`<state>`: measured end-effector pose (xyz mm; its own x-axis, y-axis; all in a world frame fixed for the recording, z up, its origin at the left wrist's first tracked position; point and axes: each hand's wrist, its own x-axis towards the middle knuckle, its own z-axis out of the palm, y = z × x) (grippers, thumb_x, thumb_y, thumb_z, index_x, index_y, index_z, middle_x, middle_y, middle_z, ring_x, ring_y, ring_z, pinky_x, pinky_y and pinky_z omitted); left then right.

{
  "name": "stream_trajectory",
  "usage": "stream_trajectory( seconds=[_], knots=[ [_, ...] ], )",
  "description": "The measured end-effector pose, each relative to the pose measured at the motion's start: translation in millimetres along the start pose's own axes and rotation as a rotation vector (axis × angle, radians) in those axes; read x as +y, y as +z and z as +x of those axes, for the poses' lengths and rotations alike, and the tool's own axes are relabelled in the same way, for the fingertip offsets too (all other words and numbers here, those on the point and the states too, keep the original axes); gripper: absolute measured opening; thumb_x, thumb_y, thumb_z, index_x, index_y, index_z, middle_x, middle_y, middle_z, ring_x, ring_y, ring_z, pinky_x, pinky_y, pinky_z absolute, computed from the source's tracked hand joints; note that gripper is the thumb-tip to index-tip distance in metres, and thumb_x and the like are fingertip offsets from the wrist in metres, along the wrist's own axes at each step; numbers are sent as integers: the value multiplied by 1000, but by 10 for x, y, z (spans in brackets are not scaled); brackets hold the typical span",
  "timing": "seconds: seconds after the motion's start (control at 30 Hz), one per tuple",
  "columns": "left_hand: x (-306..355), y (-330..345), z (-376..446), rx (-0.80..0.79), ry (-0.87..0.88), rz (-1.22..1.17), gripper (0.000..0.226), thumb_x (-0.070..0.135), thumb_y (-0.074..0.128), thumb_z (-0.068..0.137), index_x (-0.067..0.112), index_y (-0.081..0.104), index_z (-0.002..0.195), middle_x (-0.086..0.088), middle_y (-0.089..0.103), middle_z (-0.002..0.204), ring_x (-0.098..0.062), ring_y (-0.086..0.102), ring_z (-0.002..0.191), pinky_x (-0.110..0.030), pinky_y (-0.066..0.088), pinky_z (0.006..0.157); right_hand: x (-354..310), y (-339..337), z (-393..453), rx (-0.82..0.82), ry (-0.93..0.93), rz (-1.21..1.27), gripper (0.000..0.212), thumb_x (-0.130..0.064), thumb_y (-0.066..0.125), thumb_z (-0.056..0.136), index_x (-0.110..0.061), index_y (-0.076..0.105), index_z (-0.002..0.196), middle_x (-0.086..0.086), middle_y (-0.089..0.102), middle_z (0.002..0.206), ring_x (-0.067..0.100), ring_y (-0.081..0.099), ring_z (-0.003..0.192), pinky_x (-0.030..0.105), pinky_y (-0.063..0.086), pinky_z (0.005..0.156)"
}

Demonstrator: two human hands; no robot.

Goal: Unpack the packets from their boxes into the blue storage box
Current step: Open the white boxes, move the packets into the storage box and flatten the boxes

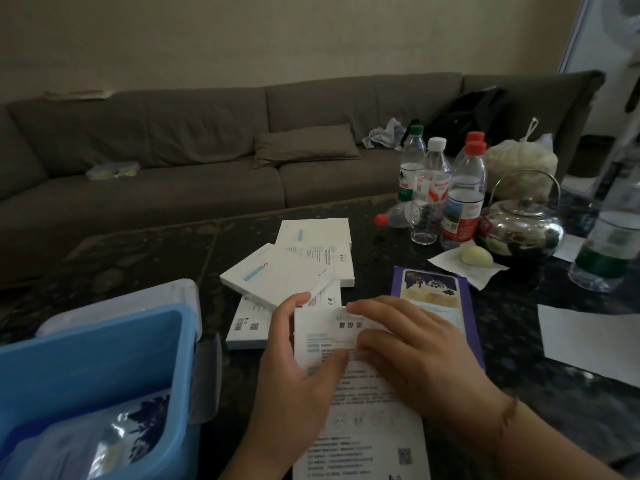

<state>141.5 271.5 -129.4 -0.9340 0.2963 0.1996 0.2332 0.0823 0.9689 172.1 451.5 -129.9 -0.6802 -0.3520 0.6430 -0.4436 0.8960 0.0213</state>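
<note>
- The blue box (104, 368) sits at the near left of the dark desk (519, 393). Its wall stands up high.
- A shiny packet (114, 434) with a dark print lies inside the blue box.
- A clear lid (114, 303) leans just behind the blue box.
- The left hand (294, 368) holds a white leaflet (360, 410), with the thumb on top and the fingers (292, 303) curled round its left edge.
- The right hand (415, 351) presses down on the leaflet with flat, straight fingers.
- A purple packet (433, 289) lies flat on the desk, partly under the right hand.
- A pile of white boxes (291, 268) lies just past the hands, some on top of others.
- Four bottles (440, 188) stand at the far right, and one more lies on its side next to them.
- A shiny kettle (523, 226) stands beside the bottles, with a white bag (519, 164) behind it.
- A pale round thing (474, 254) rests on a tissue.
- A long brown sofa (207, 157) with a cushion (304, 145) runs along the wall.
</note>
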Motion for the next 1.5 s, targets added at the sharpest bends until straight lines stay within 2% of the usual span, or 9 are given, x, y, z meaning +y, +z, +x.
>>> stream_trajectory(
  seconds=[0.33,0.43,0.53,0.67,0.77,0.9,1.2,1.33,1.5],
  knots=[
    [19,30,-19,51,93,35,63,13,79,76,47,42,114,13,63,106,-4,67,92,-24,60,66,-201,-73,87,-96,236,-106,18,-38,40,87,-33,57,89,-13,43,116,8,46,96,18,51,69],
    [19,26,-12,69,93,-1,62,10,77,77,46,42,113,11,65,101,-6,70,90,-25,60,64,-190,-107,97,92,688,497,8,-39,44,94,-37,49,101,-28,39,114,-1,52,102,14,47,67],
    [-10,28,1,68,110,10,63,11,77,77,43,40,117,10,62,109,-10,69,95,-26,60,66,-112,-138,74,-25,1026,1147,32,-29,55,94,-47,46,118,-17,58,113,12,66,91,21,52,65],
    [-60,-20,35,159,448,487,65,45,76,74,43,39,128,11,24,148,-10,28,138,-25,42,99,-92,-156,55,-23,974,1262,38,-14,60,90,-35,53,121,1,71,106,19,73,87,34,60,65],
    [-37,-71,68,182,658,760,30,51,65,78,34,67,103,5,42,140,-22,29,135,-45,37,103,-98,-160,47,16,945,1265,39,-11,60,89,-32,54,121,2,73,105,22,73,88,34,60,65],
    [-15,-70,71,214,771,836,15,39,65,82,26,73,81,2,61,122,-27,43,123,-56,34,99,-128,-179,54,35,900,1284,41,-8,59,88,-26,52,124,1,74,101,25,73,87,34,61,64],
    [73,84,-23,249,728,1051,24,29,45,90,20,66,83,-3,63,121,-27,43,121,-56,31,100,-167,-181,34,71,782,1261,48,-21,62,78,-25,51,125,3,73,106,28,73,87,37,61,66],
    [163,75,-31,258,714,949,13,25,41,88,21,54,86,-1,55,114,-22,47,111,-43,33,96,-190,-192,25,59,729,1248,49,-20,61,80,-27,49,127,0,72,110,24,72,93,35,61,69],
    [464,-51,-94,277,614,756,6,29,36,92,29,38,87,9,54,87,-10,52,80,-29,54,63,-223,-254,-18,51,586,1289,41,-16,61,90,-25,47,128,2,70,116,25,70,101,35,60,73]
  ],
)
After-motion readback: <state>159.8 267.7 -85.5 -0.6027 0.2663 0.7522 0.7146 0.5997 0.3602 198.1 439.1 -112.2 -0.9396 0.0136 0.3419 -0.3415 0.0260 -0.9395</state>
